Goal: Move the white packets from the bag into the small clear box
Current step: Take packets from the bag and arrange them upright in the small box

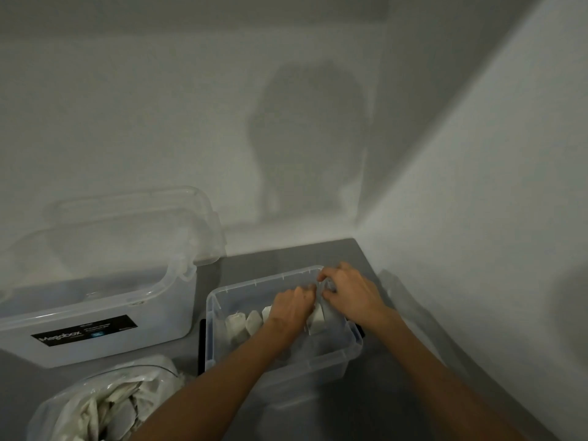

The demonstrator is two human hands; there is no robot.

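Both hands are down in the box [321, 358], close together near its far right corner. The right hand [350, 294] has its fingers curled over and its thumb and forefinger pinched on the top of one of the packets [315, 319], which stands upright against the far wall. The left hand [291, 305] is just beside it with knuckles up and fingers bent down onto the same cluster. Its fingertips are hidden, so I cannot tell whether it holds a packet or only presses on one.

More white packets stand on edge in a row along the box's left side, leaning on one another; the near half of the box floor is bare.

Many more packets lie heaped in the bag [79, 405] at the lower left, its mouth open, near the left forearm.

Behind the bag is a big box [165, 316] of clear plastic with a black label on its near wall. Its lid [133, 214] leans upright on the wall behind it.

All of this sits on a grey table [286, 254] in a corner of white walls, and a shadow [305, 138] of a head falls on the far wall.
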